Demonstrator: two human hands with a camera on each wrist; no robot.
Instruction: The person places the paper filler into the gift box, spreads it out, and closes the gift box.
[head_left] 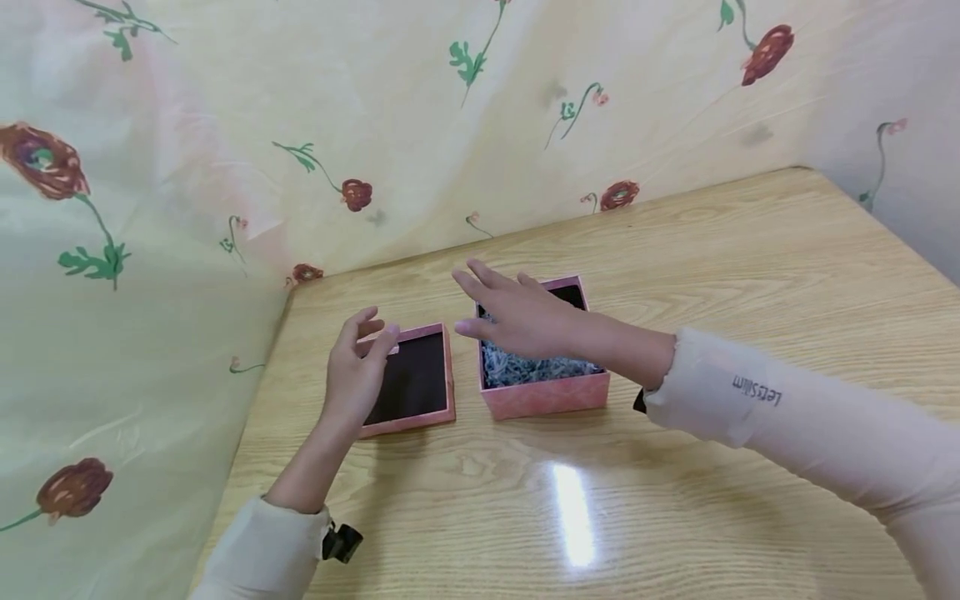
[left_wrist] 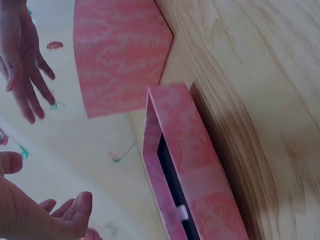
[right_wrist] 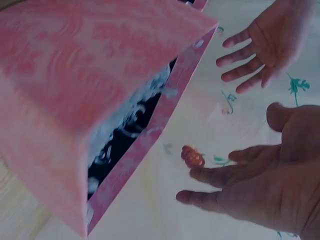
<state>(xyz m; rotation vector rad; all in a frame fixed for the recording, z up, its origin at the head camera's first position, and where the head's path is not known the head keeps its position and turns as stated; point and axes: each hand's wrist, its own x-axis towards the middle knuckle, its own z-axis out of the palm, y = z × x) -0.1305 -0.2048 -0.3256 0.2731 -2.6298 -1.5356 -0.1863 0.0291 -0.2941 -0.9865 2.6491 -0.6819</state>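
My right hand (head_left: 517, 317) is stretched over a pink patterned box (head_left: 551, 398), fingers straight and spread, holding nothing. Blue-grey shredded paper (head_left: 525, 369) fills the box, partly hidden under that hand. To its left lies a shallow pink lid (head_left: 408, 423), its black inside facing up. Above the lid's left side hovers my left hand (head_left: 354, 371), its fingers loosely bent and nothing in them. A small pale tab (left_wrist: 182, 212) shows at the lid's inner edge in the left wrist view. The right wrist view shows strands of shredded paper (right_wrist: 132, 107) reaching the box's rim.
Box and lid stand on a wood-grain table (head_left: 720, 275), a narrow gap between them. A flower-printed cloth (head_left: 397, 108) hangs behind the table and along its left side. A bright light reflection (head_left: 573, 517) lies on the tabletop in front of the box.
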